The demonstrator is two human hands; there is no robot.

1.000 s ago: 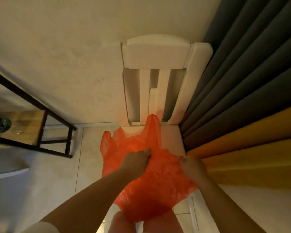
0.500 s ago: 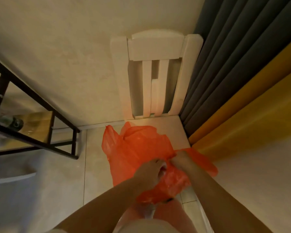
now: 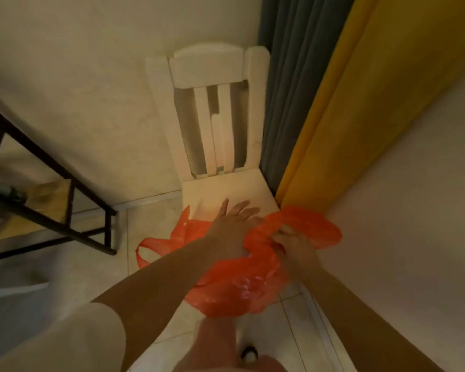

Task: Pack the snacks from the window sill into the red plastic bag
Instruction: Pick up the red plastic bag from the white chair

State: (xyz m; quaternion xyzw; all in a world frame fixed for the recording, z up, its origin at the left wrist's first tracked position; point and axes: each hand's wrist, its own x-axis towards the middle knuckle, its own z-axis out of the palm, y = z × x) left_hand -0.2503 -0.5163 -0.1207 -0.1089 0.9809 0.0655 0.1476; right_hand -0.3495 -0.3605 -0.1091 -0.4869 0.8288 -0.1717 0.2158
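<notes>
- The right hand (image 3: 293, 244) is clenched on a gathered fold of the red plastic bag (image 3: 239, 280). Its fingers curl round the film near the upper right edge of the bag.
- The left hand (image 3: 230, 224) lies flat with its fingers straight and spread. It presses on the bag just left of the right hand.
- Change: half a second ago both hands pinched the bag together at its middle. The left hand has since let go and flattened, and the bag has been drawn toward the right hand.
- Judgement: the bag is still being opened or spread. Packing has not begun.
- Bag contents: the mouth is not in view. The film sags loosely below both hands and no item shows inside. One handle loop (image 3: 145, 249) trails to the left of the left hand.
- Beyond the fingertips of the left hand stands a white chair (image 3: 212, 130). Its seat lies under those fingertips.
- Neither the snacks nor the window sill is in view. A yellow curtain (image 3: 360, 103) hangs beyond the right hand.
</notes>
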